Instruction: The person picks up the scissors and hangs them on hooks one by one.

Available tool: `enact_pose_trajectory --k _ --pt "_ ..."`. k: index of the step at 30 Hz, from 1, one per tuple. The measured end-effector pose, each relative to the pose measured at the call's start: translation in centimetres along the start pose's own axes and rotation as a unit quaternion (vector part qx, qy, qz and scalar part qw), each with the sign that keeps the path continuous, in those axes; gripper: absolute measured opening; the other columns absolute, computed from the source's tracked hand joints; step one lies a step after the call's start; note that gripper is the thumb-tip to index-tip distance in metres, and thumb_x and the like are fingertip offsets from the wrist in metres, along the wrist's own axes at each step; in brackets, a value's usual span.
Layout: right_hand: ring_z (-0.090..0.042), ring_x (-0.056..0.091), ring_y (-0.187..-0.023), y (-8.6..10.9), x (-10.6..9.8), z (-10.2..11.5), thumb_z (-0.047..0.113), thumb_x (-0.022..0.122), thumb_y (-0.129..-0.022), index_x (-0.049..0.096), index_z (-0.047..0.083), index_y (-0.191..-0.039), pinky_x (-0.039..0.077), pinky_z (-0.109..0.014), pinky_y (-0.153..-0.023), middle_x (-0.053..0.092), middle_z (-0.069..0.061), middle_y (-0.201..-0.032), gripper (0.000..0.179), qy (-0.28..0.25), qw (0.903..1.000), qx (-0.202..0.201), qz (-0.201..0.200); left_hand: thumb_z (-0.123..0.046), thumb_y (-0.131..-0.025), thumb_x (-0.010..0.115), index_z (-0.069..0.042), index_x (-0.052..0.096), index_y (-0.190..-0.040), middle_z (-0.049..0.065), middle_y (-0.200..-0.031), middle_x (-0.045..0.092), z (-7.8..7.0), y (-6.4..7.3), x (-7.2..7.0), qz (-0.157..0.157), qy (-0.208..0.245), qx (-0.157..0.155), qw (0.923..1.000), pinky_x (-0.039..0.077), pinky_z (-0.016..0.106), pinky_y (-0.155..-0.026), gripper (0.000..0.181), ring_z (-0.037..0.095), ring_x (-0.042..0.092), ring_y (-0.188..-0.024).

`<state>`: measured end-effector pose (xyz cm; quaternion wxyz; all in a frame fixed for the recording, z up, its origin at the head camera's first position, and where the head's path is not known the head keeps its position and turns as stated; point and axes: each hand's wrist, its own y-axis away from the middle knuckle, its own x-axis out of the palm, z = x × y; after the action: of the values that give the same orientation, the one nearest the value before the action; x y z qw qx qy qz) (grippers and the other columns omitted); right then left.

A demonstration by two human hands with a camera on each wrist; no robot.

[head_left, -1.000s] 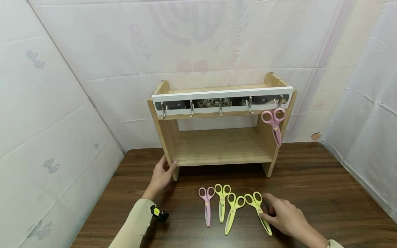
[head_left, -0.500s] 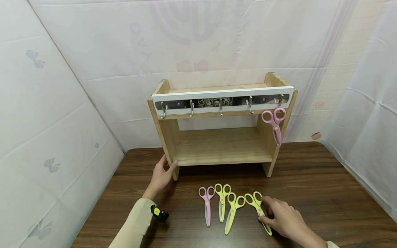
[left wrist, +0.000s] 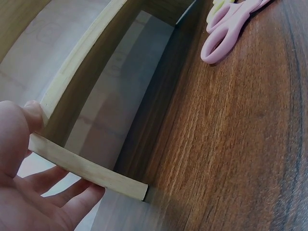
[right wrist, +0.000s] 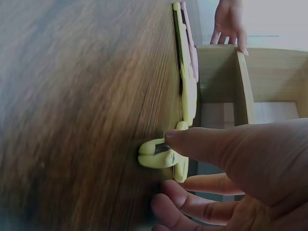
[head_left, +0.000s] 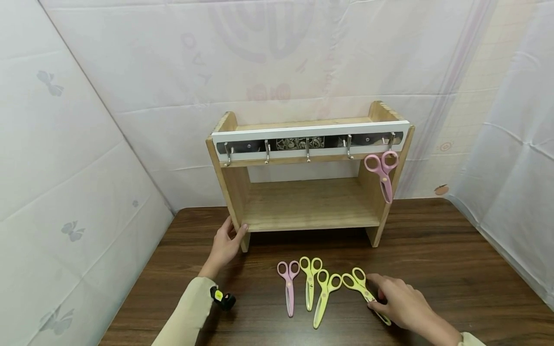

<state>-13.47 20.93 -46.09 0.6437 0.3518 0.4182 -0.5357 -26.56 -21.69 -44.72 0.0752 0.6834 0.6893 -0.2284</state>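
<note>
My left hand [head_left: 226, 242] grips the lower left side panel of the wooden shelf [head_left: 309, 204], thumb at the front edge and fingers along the outer face, as the left wrist view shows. At the front right, my right hand [head_left: 400, 302] holds yellow-green scissors [head_left: 359, 283] between thumb and fingers around the blades; the handle loops point toward the shelf. In the right wrist view the thumb presses one side of these scissors [right wrist: 159, 154], with the fingers curled on the other. Pink scissors [head_left: 289, 288] and two more yellow-green scissors [head_left: 324, 295] lie to the left.
A white rail [head_left: 329, 153] with several metal hooks runs across the shelf's upper front. Another pair of pink scissors [head_left: 383, 175] hangs by one loop from the rightmost hook. All this stands on a dark wood table [head_left: 467, 254] before pale cloth walls [head_left: 151, 72].
The scissors at my right hand have turned slightly, their tip swinging right. My right thumb has shifted a little to the right. My left hand and the shelf stay in place.
</note>
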Motion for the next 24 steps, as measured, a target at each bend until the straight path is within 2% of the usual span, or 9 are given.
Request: enact_pose_trajectory --k 3,10,15,24 --pt "-0.009 0.045 -0.058 -0.1 -0.2 -0.3 0.028 0.089 -0.08 0.069 0.022 -0.125 0.038 -0.032 -0.048 0.05 0.012 -0.075 0.049 0.004 1.0 0.002 0.002 -0.034 -0.107 0.059 -0.009 0.032 -0.161 0.025 -0.151 0.048 0.0 0.0 0.0 0.003 -0.001 0.001 1.0 0.052 0.057 -0.102 0.065 0.043 0.054 -0.132" --pt "-0.012 0.05 -0.064 -0.3 -0.7 -1.0 0.023 0.089 -0.08 0.073 0.025 -0.101 0.042 -0.035 -0.05 0.054 0.011 -0.078 0.026 0.019 0.9998 0.002 0.0 -0.033 -0.106 0.06 -0.012 0.031 -0.161 0.022 -0.152 0.048 0.1 -0.1 0.0 0.001 -0.005 -0.007 1.0 0.052 0.054 -0.103 0.066 0.039 0.052 -0.135" --pt "-0.012 0.05 -0.064 -0.3 -0.7 -1.2 0.02 0.088 -0.081 0.069 0.028 -0.089 0.042 -0.035 -0.051 0.054 0.012 -0.078 0.022 0.015 0.9999 0.003 0.004 -0.033 -0.106 0.06 -0.011 0.03 -0.162 0.022 -0.153 0.047 0.2 -0.2 0.0 0.001 -0.007 -0.005 1.0 0.051 0.054 -0.104 0.066 0.04 0.051 -0.136" --pt "-0.011 0.048 -0.061 -0.5 -0.6 -1.3 0.017 0.087 -0.082 0.07 0.026 -0.09 0.041 -0.033 -0.05 0.053 0.011 -0.074 0.021 0.01 0.9999 0.004 -0.003 -0.034 -0.106 0.059 -0.011 0.032 -0.161 0.023 -0.152 0.048 0.1 -0.1 0.1 0.0 -0.006 -0.003 1.0 0.051 0.054 -0.104 0.065 0.04 0.052 -0.135"
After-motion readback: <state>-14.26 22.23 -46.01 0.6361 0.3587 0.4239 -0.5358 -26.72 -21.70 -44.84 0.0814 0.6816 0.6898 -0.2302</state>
